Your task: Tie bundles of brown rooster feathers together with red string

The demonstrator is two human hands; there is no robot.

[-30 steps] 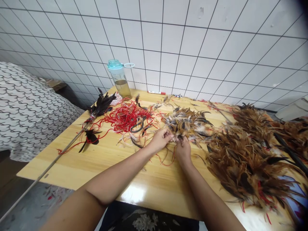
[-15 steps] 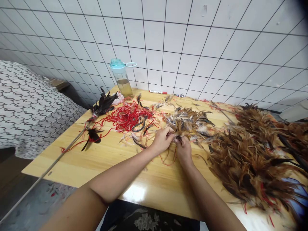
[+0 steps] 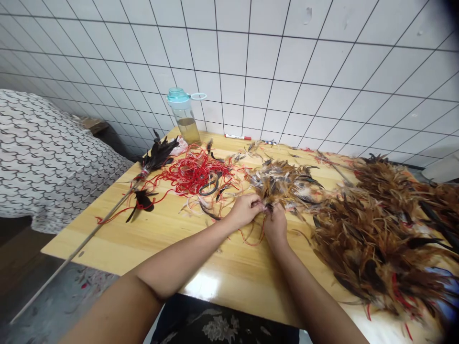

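My left hand [image 3: 245, 210] and my right hand [image 3: 276, 227] meet over the middle of the table. Both are closed, their fingertips pinching a small bunch of brown feathers [image 3: 271, 193] with dark quill ends. A thin red string [image 3: 251, 242] hangs in a loop beneath my hands onto the wood. Just beyond them lies a loose pile of brown and white feathers [image 3: 292, 179]. To the left is a tangled heap of red string [image 3: 193, 172]. My fingers partly hide the quill ends.
On the left, a long stick [image 3: 89, 236] tipped with black feathers [image 3: 161, 153] reaches past the edge of the wooden table [image 3: 161, 239]. A water bottle [image 3: 188, 126] and a red-capped marker [image 3: 237, 137] stand near the tiled wall. Large brown feather bundles [image 3: 373, 239] cover the right side.
The view has shifted slightly, so the scene sits a little further right. My hands stay close together on the feather bunch, with only small finger movement.
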